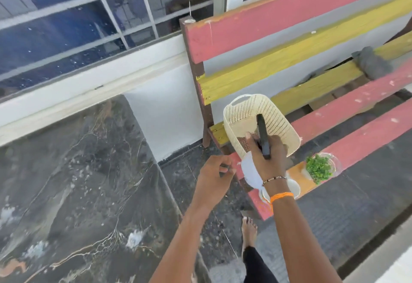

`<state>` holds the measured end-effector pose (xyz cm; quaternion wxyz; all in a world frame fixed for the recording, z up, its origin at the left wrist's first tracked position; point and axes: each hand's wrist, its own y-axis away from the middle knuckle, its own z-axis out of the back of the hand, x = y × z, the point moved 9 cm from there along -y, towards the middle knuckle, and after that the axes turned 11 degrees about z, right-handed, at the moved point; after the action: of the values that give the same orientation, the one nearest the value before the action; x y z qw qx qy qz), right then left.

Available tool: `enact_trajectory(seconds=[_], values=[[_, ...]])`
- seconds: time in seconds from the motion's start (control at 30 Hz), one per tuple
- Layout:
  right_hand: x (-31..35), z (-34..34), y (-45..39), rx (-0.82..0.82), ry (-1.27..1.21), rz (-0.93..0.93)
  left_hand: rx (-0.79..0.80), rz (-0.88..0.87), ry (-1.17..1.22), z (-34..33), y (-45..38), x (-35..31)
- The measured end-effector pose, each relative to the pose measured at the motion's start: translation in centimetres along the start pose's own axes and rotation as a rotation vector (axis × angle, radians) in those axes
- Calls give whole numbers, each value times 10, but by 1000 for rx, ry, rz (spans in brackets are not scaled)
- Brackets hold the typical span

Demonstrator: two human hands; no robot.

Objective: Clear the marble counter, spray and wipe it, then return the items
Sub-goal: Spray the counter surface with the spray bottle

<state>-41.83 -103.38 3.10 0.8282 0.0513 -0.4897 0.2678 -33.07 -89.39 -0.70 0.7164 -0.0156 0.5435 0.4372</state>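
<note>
The dark marble counter [73, 184] fills the left and lower left, bare, with pale veins and light streaks. My right hand [267, 158] grips the near rim of a cream woven plastic basket [249, 113] together with a slim black object [263, 135]. The basket is tilted, resting on the bench seat. A white paper or cloth [250, 172] hangs just under that hand. My left hand [215, 172] hovers loosely curled beside the bench corner, above the floor, holding nothing.
A red and yellow slatted bench [312, 13] stands right of the counter. On its seat are a small green plant in a clear cup [320, 168], a white dish [294, 188] and a grey cloth [372, 63]. A barred window [89, 15] runs behind. My bare foot [249, 232] is on dark floor tiles.
</note>
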Motion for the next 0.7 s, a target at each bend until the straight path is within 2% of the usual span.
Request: enact_trajectory(seconds=[0.1, 0.23, 0.43, 0.7], values=[[-33, -1, -51, 113, 104, 7, -6, 74, 36, -23, -30, -14], [-65, -10, -111, 195, 105, 19, -58, 176, 89, -50, -75, -24], [-103, -61, -150, 323, 42, 108, -103, 287, 157, -70, -107, -19], [-177, -130, -176, 417, 49, 43, -150, 343, 113, -79, -148, -11]])
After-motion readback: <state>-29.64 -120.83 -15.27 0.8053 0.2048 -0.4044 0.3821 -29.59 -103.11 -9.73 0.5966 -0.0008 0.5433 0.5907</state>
